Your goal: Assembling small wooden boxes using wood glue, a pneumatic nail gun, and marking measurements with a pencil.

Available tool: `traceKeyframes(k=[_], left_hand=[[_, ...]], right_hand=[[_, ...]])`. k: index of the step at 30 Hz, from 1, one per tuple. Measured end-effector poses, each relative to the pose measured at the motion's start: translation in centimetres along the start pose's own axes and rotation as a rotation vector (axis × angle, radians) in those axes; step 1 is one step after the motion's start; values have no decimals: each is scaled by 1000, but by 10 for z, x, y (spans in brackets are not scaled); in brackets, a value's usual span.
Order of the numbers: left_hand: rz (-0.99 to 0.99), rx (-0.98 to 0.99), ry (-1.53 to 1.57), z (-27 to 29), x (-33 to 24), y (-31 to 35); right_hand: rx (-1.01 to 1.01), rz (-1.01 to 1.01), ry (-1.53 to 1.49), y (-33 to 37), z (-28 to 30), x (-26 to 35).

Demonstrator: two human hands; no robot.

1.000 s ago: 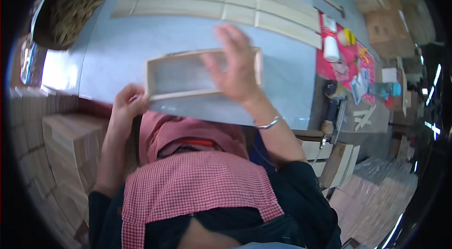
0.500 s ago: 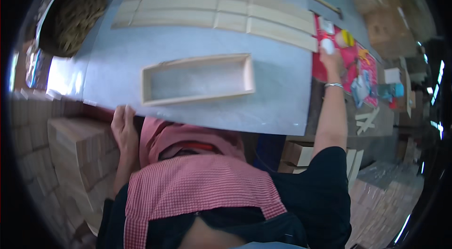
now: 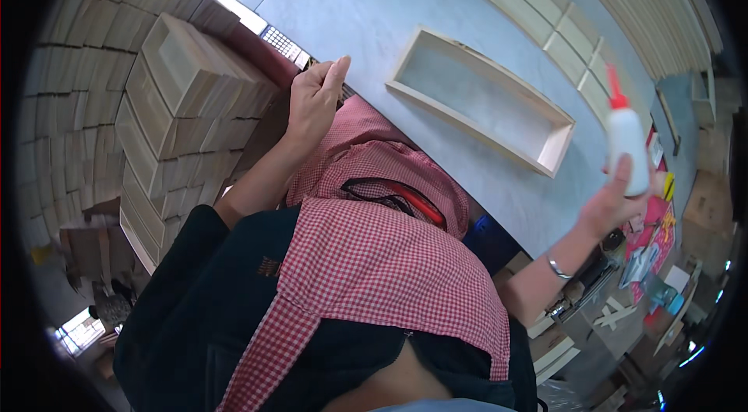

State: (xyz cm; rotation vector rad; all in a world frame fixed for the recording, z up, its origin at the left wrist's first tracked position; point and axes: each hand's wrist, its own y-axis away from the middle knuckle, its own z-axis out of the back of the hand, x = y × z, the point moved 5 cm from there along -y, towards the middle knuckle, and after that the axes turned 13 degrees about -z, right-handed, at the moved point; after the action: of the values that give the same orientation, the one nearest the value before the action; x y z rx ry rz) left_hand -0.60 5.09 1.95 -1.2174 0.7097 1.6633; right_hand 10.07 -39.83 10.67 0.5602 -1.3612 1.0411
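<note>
A white squeeze bottle with a red pointed nozzle is in my right hand, held nozzle up over the right part of the table. My fingers wrap round its lower part. On the table lies a shallow rectangular wooden frame, apart from both hands; the grey tabletop shows inside it. By the table's near edge at the left is my left hand. Its fingers are curled and pressed together, and nothing shows in them.
Flat wooden boards lie in rows beyond the frame, with stacked slats farther back. Wooden boxes are piled at my left. A hammer and a pink sheet with small items are at the right.
My right hand has lifted the bottle off the pink area and brought it closer to the frame. The view has turned left. My left hand remains near the table edge.
</note>
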Motion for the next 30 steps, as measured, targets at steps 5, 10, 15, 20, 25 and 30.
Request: traceKeyframes(k=[5,10,15,20,25,30], left_hand=[[-122,-115,88,12,4,0],[-107,-152,134,31,24,9],[11,-85,92,34,41,14],[28,-82,73,34,46,12],[71,-118,77,37,51,10],[93,-107,74,37,48,10]], right_hand=[[352,-64,-43,72,-76,9],[554,-110,-5,109,-115,22],[622,-145,-8,120,-126,24],[626,-170,17,121,-131,25],[617,-167,59,118,-136,29],[584,-161,74,114,-142,32]])
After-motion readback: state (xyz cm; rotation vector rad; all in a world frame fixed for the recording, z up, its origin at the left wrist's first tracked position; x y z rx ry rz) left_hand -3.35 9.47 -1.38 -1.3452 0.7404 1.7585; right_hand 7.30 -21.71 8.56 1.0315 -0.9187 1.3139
